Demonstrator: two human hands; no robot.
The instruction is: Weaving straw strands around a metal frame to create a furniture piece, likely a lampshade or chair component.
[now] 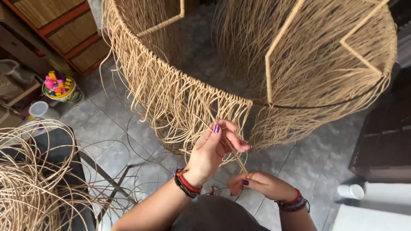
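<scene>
A big round frame (274,55) hung with tan rattan strands (175,94) fills the upper middle of the view. My left hand (214,147) is raised just below its dark ring (325,102), fingers pinched on a thin rattan strand (237,158) that runs down from the ring. My right hand (257,184) sits lower and closer to me, gripping the same strand's lower end between thumb and fingers. Both wrists wear red and dark bracelets.
A loose coil of rattan strands (30,179) lies at the lower left over a dark metal stand (102,179). A tub of coloured pieces (60,85) and a white cup (38,109) sit on the grey tiled floor (102,128). Wooden shelves (64,30) stand behind, dark furniture (385,137) at right.
</scene>
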